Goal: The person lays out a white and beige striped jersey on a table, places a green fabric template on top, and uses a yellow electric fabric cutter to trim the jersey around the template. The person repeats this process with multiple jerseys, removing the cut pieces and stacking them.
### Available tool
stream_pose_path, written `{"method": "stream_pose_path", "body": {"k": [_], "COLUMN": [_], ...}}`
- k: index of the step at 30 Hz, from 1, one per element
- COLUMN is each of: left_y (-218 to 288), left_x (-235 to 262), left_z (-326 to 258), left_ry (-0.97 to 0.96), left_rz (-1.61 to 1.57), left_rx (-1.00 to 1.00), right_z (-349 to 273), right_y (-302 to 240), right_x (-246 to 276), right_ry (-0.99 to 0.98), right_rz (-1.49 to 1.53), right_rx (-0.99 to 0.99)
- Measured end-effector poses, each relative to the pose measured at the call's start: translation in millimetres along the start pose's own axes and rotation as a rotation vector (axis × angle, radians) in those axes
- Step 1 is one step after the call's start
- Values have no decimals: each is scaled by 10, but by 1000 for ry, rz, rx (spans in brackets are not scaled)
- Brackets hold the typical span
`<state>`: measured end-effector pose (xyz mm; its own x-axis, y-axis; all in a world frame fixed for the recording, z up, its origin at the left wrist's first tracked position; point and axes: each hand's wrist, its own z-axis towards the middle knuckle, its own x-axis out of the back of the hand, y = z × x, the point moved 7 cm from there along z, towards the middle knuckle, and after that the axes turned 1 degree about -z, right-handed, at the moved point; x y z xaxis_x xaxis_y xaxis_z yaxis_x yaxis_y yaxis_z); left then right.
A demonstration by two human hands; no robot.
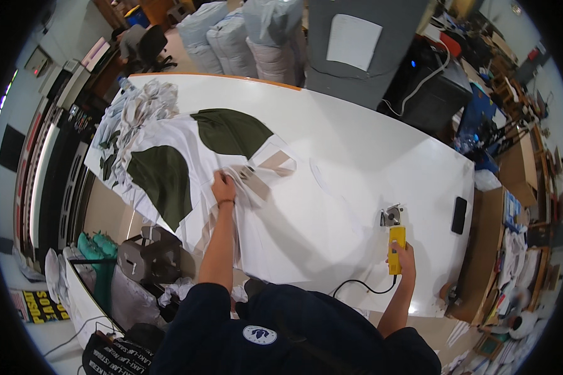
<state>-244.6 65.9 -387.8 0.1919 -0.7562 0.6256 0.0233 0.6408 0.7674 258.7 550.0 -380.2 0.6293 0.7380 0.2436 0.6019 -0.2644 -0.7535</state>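
My left hand (223, 186) is closed on the edge of a white fabric (197, 147), which has dark green panels (161, 181) and beige strips. The cloth spreads over the left part of the white table (331, 231) and hangs past its near edge. In my right hand (404, 259) is a yellow-handled electric rotary cutter (396, 236), its round metal blade head pointing away from me and resting at the table surface. A black cord runs from the handle's near end toward my body. Cutter and fabric are well apart.
A heap of pale fabric scraps (147, 106) lies at the table's far left. Near the right edge rests a black phone (459, 215). Stuffed sacks (231, 37) and a grey cabinet (356, 81) stand behind the table. A cardboard box (481, 262) is at the right.
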Motion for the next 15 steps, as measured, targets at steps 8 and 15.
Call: {"method": "stream_pose_path", "body": {"k": [8,15], "left_y": [1198,1714], "left_x": [-1553,-2214], "left_z": [-552,-2705], "left_ry": [-244,-861], "left_rz": [246,331], "left_rx": [-577,-831], "right_z": [325,331], "right_y": [293,3], "right_x": [641,995], "right_ry": [222,499], "right_rz": [-84,-460], "right_rx": [175,120]}}
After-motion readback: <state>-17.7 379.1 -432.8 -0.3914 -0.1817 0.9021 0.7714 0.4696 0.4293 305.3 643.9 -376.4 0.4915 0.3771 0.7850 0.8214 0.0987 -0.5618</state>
